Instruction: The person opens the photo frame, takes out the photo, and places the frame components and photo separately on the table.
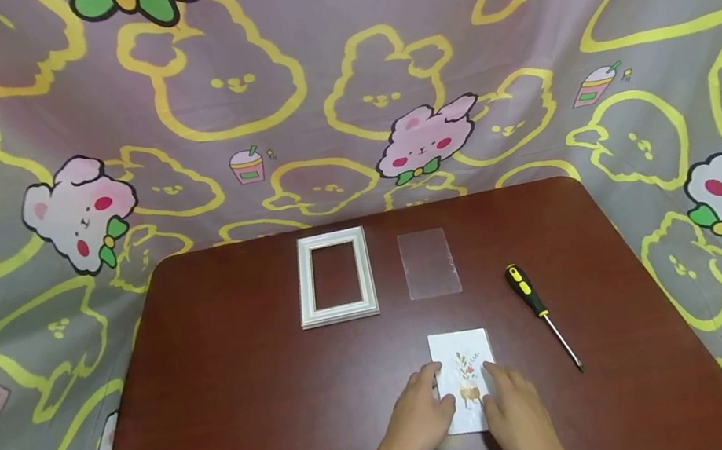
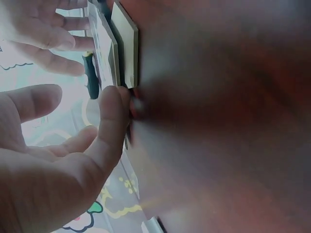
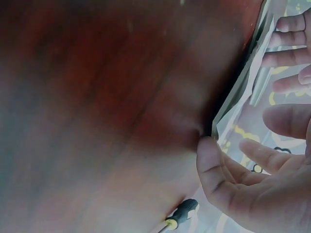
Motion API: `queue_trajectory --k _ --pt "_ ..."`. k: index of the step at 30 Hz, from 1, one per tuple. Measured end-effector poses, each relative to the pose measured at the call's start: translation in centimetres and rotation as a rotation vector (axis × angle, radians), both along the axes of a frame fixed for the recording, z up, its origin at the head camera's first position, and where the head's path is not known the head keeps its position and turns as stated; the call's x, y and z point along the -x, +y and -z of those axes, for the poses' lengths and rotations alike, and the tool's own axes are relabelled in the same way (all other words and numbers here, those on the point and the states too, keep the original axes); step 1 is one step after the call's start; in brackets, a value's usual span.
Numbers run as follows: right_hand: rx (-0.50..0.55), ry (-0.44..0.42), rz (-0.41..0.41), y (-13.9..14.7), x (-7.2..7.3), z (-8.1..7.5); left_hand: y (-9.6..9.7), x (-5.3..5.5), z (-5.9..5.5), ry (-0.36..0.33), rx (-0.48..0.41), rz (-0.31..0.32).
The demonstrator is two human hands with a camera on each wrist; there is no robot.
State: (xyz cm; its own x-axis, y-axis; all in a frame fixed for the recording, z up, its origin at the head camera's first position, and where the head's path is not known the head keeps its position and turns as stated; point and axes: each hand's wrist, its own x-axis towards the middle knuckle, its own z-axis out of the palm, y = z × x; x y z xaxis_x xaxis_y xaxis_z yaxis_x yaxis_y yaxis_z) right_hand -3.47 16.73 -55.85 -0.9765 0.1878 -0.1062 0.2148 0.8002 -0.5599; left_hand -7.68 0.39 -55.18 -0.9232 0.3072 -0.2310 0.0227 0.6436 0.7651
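Observation:
A white picture card printed with a plant in a brown pot lies on top of a thin board. A board edge shows in the left wrist view, beside the card stack. My left hand touches the stack's left edge with its fingertips, thumb raised apart from it. On the opposite edge, my right hand touches the stack, index fingertip at a corner and thumb off it. The fingers of both hands are loosely bent.
A white picture frame lies at the back of the brown table. Beside it is a clear plastic sheet. A black-and-yellow screwdriver lies on the right. A patterned cloth hangs around the table.

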Motion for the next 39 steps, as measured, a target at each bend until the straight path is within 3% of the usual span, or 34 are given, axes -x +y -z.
queue_trajectory --k 6,11,20,25,32,39 --pt "0.012 0.025 -0.004 0.0 -0.9 -0.3 -0.4 -1.0 0.1 -0.028 -0.032 0.011" --pt "-0.009 0.052 -0.019 -0.2 -1.2 -0.2 -0.5 -0.9 0.5 -0.036 -0.052 -0.020" --pt "-0.147 0.145 -0.068 -1.3 -1.8 0.3 0.6 0.3 1.9 0.114 0.053 -0.044" --pt "-0.168 0.149 -0.065 -1.7 -2.0 0.1 1.0 0.4 2.2 0.129 0.105 -0.074" --pt "-0.175 0.137 -0.073 -1.9 -2.0 0.1 0.5 0.4 2.1 0.112 0.067 -0.104" --pt "-0.176 0.161 -0.096 -1.9 -1.8 -0.2 -1.9 0.9 1.7 0.069 -0.041 -0.177"
